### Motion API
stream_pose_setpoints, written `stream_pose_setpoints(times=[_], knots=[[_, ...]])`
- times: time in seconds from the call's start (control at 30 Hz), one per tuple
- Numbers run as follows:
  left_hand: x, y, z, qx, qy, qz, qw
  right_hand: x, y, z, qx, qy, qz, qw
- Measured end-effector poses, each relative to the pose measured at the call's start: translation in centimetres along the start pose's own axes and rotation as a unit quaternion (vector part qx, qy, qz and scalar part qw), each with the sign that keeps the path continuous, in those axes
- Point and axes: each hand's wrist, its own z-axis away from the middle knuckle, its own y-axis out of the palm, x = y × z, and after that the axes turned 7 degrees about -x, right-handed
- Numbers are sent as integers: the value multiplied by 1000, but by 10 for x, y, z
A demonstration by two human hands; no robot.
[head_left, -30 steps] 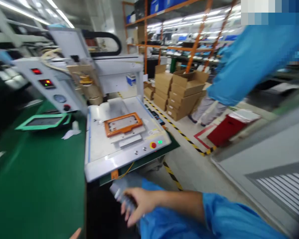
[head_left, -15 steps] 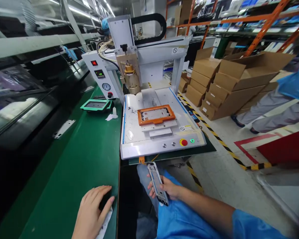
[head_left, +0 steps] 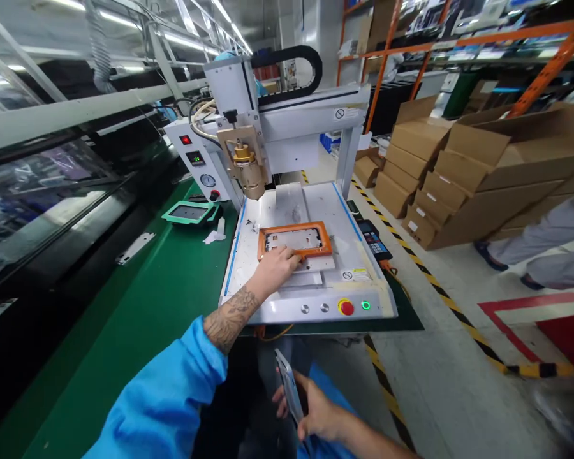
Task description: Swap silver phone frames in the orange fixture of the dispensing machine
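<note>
My left hand [head_left: 278,264] reaches over the machine bed with its fingers curled on the near edge of an orange fixture [head_left: 326,239]. A silver phone middle frame [head_left: 294,240] lies in that fixture, its near left part covered by my fingers. Whether my fingertips also press on this frame is hidden. Low in front of me, my right hand [head_left: 318,411] grips a second phone frame [head_left: 289,386], tilted and seen nearly edge-on. Above and behind the fixture hangs the machine's brass-coloured head [head_left: 247,169], apart from it.
The white desktop machine [head_left: 268,309] has a red stop button [head_left: 346,307] in front. At left, a teal fixture [head_left: 187,212], a crumpled white wipe [head_left: 215,233] and a metal plate [head_left: 136,247] lie on the green bench [head_left: 138,319]. A handheld controller [head_left: 374,240] and cartons [head_left: 463,185] are at right.
My left hand has left the bench and the white paper under it, moving forward onto the orange fixture. My right hand keeps its phone frame, now turned more edge-on and lower.
</note>
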Motion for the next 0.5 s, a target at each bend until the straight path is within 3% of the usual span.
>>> stream_pose_setpoints(times=[0.1, 0.17, 0.27, 0.37, 0.43, 0.5], knots=[[10, -7, 2, 16, 49, -4, 999, -2, -6, -1, 14, 8, -18, 1000], [24, -17, -12, -9, 44, -5, 999, -1, -7, -5, 29, 18, -29, 999], [52, -33, -51, -96, -69, -23, 993, 4, -6, -10, 60, 19, -29, 998], [66, -43, -83, -131, -182, -54, 973, 7, -5, -12, 71, 33, -40, 996], [60, -45, -83, -160, -206, -54, 964, 7, -6, -11, 72, 44, -50, 995], [45, -44, -67, -163, -200, 2, 966, 7, -7, -10, 78, 53, -57, 994]])
